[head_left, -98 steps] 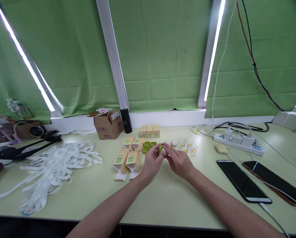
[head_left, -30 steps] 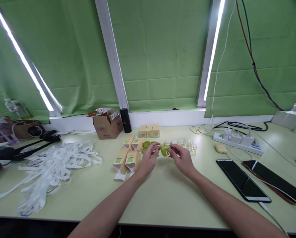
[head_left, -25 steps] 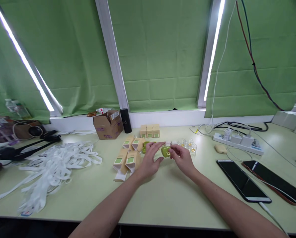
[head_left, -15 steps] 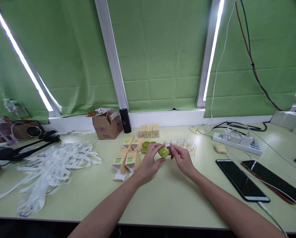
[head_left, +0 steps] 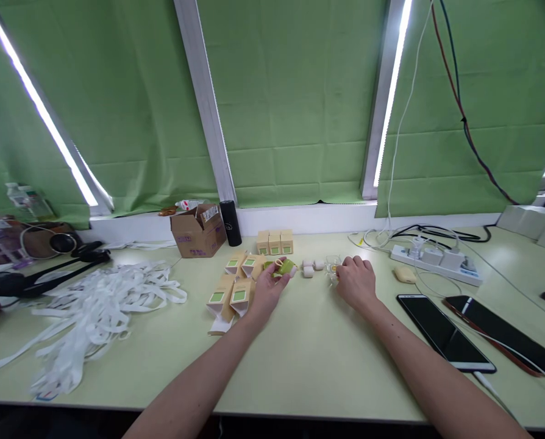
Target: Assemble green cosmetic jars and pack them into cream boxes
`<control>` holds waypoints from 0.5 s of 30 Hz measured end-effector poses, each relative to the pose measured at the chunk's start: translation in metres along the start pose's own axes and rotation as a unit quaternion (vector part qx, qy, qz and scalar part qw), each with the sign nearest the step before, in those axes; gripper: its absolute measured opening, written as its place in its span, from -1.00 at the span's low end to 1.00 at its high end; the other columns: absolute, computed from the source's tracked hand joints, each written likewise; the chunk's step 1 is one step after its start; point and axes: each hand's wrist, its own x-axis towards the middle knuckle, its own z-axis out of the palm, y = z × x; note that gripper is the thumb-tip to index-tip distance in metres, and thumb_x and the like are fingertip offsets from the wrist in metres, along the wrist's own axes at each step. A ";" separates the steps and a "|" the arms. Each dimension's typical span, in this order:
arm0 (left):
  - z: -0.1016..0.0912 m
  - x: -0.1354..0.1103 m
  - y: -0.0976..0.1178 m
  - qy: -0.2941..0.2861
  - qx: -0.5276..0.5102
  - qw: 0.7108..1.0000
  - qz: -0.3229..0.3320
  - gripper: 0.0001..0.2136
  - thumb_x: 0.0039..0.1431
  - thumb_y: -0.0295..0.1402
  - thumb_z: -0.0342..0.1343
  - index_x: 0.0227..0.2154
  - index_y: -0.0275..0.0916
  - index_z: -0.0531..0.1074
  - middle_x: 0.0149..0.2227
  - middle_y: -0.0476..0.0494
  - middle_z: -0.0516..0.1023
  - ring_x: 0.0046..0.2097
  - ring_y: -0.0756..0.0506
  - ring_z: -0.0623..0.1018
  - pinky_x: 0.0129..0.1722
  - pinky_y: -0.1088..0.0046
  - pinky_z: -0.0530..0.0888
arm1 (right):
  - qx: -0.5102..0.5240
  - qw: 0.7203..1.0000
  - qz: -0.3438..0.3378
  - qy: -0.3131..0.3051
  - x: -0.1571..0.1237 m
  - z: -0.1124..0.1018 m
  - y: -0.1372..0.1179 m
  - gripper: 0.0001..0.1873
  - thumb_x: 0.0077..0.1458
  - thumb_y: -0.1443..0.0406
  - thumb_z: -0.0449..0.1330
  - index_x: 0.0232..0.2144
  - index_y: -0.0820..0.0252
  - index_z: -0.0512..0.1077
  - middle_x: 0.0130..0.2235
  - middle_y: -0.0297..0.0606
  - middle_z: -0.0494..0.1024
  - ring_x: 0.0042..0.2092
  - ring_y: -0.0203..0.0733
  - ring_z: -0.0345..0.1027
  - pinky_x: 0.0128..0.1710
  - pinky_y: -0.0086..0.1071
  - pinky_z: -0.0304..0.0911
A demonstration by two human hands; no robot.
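Observation:
My left hand [head_left: 267, 291] grips a small green case [head_left: 285, 267] above the table, close to the tan cartons [head_left: 236, 286] lying open. My right hand [head_left: 355, 281] rests further right, fingers curled over the small clear cups [head_left: 333, 266] with yellow pieces in them; I cannot make out whether it holds one. Two small white cases [head_left: 313, 266] lie between my hands. Three closed tan boxes [head_left: 275, 242] stand in a row behind.
A heap of white strips [head_left: 99, 311] covers the table's left. A brown cardboard box [head_left: 198, 229] and a black cylinder [head_left: 231, 222] stand by the window. A power strip [head_left: 437, 259], a tan case [head_left: 406, 275] and two phones [head_left: 446, 333] lie on the right.
Both hands held the green case together before. Now my left hand alone holds it, shifted left, and my right hand has moved right onto the clear cups.

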 end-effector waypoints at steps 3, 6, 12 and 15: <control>0.000 0.000 0.001 0.008 -0.013 1.000 -0.004 -0.43 0.03 -0.12 0.44 0.10 -0.20 0.52 0.11 -0.26 0.60 0.09 -0.24 0.58 0.17 0.17 0.44 | 0.039 0.998 -0.041 0.009 -0.003 -0.004 -0.010 -0.78 0.02 0.53 0.21 -0.42 0.18 0.60 -0.25 -0.01 0.53 -0.09 0.07 0.28 -0.12 -0.14 0.03; 0.000 0.000 0.001 0.017 -0.017 1.000 0.007 -0.47 0.03 -0.12 0.43 0.05 -0.21 0.55 0.11 -0.28 0.61 0.09 -0.25 0.57 0.14 0.20 0.45 | 0.107 0.989 -0.105 0.016 -0.010 -0.009 -0.031 -0.82 0.05 0.50 0.22 -0.41 0.17 0.57 -0.23 -0.07 0.53 -0.09 0.04 0.27 -0.12 -0.16 0.06; 0.001 -0.001 0.001 0.020 -0.012 1.000 0.021 -0.50 0.06 -0.13 0.42 0.04 -0.22 0.56 0.07 -0.25 0.62 0.06 -0.22 0.58 0.08 0.28 0.46 | 0.180 0.966 -0.185 -0.015 -0.027 -0.008 -0.065 -0.83 -0.01 0.49 0.25 -0.37 0.14 0.52 -0.23 -0.14 0.51 -0.08 0.02 0.30 -0.12 -0.17 0.14; 0.001 -0.001 0.001 0.020 -0.017 0.999 0.023 -0.51 0.07 -0.14 0.41 0.04 -0.21 0.55 0.04 -0.23 0.64 0.04 -0.21 0.58 0.06 0.29 0.46 | 0.254 0.956 -0.149 -0.021 -0.029 -0.005 -0.067 -0.65 -0.03 0.46 0.29 -0.15 0.14 0.49 -0.10 -0.15 0.53 -0.01 0.03 0.33 -0.03 -0.15 0.21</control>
